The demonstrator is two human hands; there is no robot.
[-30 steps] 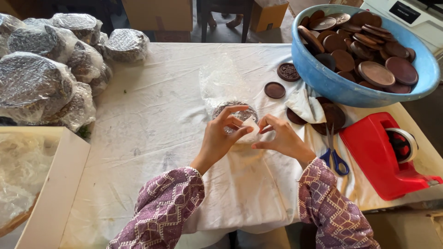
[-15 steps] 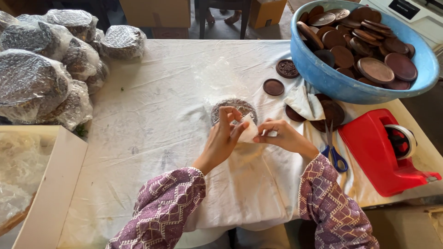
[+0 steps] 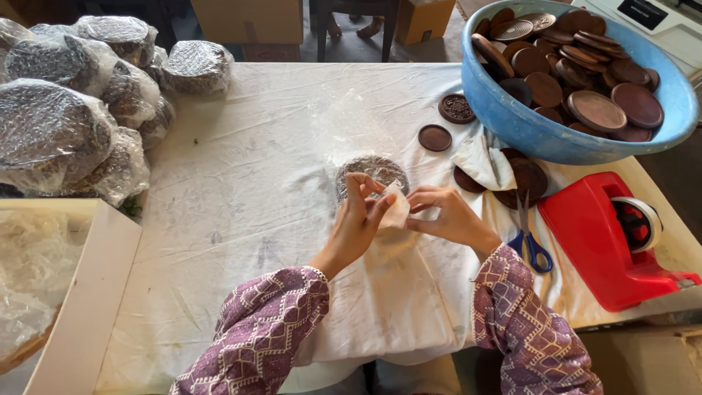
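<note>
Your left hand (image 3: 360,219) and right hand (image 3: 446,216) share a grip on a small pale label (image 3: 397,207): the left pinches its left edge between thumb and fingers, and the right's fingertips nip its right side. That label sits just over the near edge of a plastic-wrapped disc (image 3: 371,172), which lies flat on the white-clothed surface (image 3: 241,190) at mid-scene. To the far right stands a blue tub (image 3: 526,121) heaped with brown discs, and two loose discs (image 3: 444,123) rest just left of it. A red tape dispenser (image 3: 610,238) lies at the right, with blue-handled scissors (image 3: 532,241) between it and your right wrist. Wrapped bundles (image 3: 73,110) pile up at the far left, and a white box (image 3: 69,307) stands near left.
</note>
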